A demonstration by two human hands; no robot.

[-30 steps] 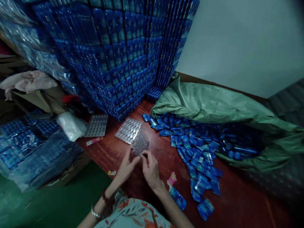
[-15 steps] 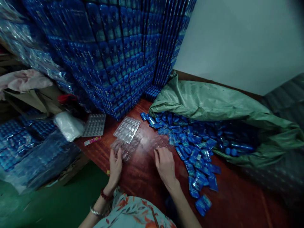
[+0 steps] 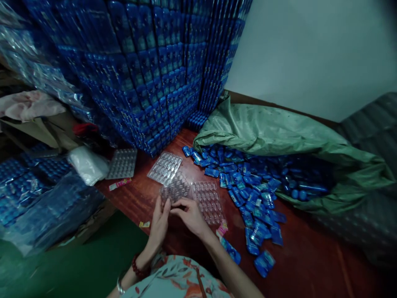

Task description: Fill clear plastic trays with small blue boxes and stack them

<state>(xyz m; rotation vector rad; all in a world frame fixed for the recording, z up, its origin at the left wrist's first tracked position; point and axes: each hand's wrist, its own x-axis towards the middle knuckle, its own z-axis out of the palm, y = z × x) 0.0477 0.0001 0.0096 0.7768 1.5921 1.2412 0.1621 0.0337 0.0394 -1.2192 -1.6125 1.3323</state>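
Left grip, right grip — pinching clear tray

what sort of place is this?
Likely a packing workshop: a tall stack of blue packaged goods, a green sack with blue packets at its mouth, and clear blister trays.

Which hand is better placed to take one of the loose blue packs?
Probably the right hand: it is nearer the loose blue packs, while the left hand is on the far side of it.

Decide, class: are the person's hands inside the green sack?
No, the left hand and right hand are at a clear tray, away from the green sack.
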